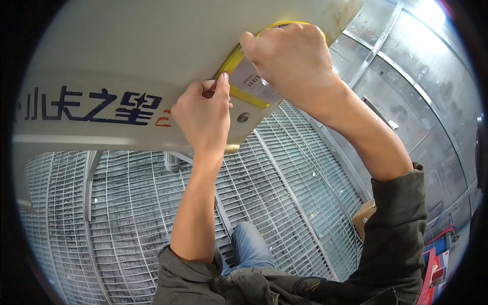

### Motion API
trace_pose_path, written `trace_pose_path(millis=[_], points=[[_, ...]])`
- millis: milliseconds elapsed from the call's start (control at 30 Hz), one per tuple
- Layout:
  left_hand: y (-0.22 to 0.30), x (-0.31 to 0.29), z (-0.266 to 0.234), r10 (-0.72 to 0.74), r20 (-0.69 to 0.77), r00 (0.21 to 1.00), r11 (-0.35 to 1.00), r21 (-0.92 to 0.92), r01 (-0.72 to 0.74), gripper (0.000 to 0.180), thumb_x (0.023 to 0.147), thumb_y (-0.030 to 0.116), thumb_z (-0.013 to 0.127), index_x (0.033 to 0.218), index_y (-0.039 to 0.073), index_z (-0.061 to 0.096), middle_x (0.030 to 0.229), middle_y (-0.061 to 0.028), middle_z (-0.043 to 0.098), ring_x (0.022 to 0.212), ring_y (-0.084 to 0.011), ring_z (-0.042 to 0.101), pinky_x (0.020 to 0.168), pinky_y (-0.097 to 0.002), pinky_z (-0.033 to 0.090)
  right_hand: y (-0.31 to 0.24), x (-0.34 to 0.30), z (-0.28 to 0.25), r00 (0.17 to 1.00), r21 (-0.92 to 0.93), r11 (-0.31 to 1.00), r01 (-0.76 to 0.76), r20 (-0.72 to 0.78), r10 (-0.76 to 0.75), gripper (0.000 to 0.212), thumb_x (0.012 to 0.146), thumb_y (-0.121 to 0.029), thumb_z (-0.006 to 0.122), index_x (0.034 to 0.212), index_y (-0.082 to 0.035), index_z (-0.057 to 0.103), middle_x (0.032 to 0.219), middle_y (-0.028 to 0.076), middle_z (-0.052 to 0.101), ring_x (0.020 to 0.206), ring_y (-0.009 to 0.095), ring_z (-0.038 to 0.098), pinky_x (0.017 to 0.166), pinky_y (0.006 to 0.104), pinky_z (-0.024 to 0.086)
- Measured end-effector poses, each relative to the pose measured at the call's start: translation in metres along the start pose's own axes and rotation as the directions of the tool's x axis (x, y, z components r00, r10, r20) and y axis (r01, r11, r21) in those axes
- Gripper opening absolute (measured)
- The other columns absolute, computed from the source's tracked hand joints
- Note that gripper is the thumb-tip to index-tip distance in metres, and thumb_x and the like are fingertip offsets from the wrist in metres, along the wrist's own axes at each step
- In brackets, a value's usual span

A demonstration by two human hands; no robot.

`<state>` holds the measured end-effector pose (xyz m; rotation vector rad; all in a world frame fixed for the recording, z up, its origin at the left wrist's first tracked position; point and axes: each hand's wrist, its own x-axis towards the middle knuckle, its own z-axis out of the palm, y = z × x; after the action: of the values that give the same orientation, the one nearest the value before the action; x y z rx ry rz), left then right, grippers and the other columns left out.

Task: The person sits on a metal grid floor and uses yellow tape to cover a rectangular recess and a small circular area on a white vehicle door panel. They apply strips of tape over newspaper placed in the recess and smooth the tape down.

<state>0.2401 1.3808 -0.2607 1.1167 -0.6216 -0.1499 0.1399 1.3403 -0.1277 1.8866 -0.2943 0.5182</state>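
A pale, cream-coloured vehicle panel (127, 46) fills the upper left, with dark blue lettering and a small red mark. Near its right corner is a white printed label (254, 84), with yellow tape (249, 96) along its left and lower edges. My left hand (206, 114) is closed at the tape's left edge, thumb and fingers pinched together on it. My right hand (292, 58) is a fist at the tape's upper end, covering part of the label. A curved yellow edge with dark print arches above this fist; its fingertips are hidden.
A round dark plug (243, 118) sits in the panel below the label. Beneath is a metal grating floor (137, 213). Grey metal wall panels (406, 86) rise at the right. A cardboard box (364, 217) and red and blue items (436, 259) lie at the lower right.
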Motion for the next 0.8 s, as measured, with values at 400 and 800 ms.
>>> trace_pose_path(millis=[400, 800], points=[[0.013, 0.035, -0.012, 0.514, 0.157, 0.843, 0.732, 0.432, -0.527, 0.031, 0.081, 0.03, 0.085, 0.072, 0.003, 0.072, 0.062, -0.0132, 0.067, 0.055, -0.0339, 0.064, 0.055, -0.0408, 0.049, 0.002, -0.004, -0.005, 0.991, -0.011, 0.999, 0.053, 0.125, -0.052, 0.009, 0.082, -0.019, 0.073, 0.08, -0.01, 0.073, 0.062, 0.007, 0.069, 0.055, 0.02, 0.069, 0.051, 0.0329, 0.051], [0.04, 0.047, -0.011, 0.516, 0.293, 0.805, 0.632, 0.504, -0.589, 0.029, 0.084, 0.026, 0.081, 0.073, 0.001, 0.071, 0.063, -0.0177, 0.067, 0.058, -0.0378, 0.066, 0.056, -0.0443, 0.051, -0.005, -0.017, 0.016, 0.982, 0.171, 0.98, -0.103, -0.142, 0.128, 0.01, 0.078, -0.015, 0.069, 0.075, -0.006, 0.071, 0.063, 0.008, 0.069, 0.053, 0.021, 0.067, 0.049, 0.037, 0.051]])
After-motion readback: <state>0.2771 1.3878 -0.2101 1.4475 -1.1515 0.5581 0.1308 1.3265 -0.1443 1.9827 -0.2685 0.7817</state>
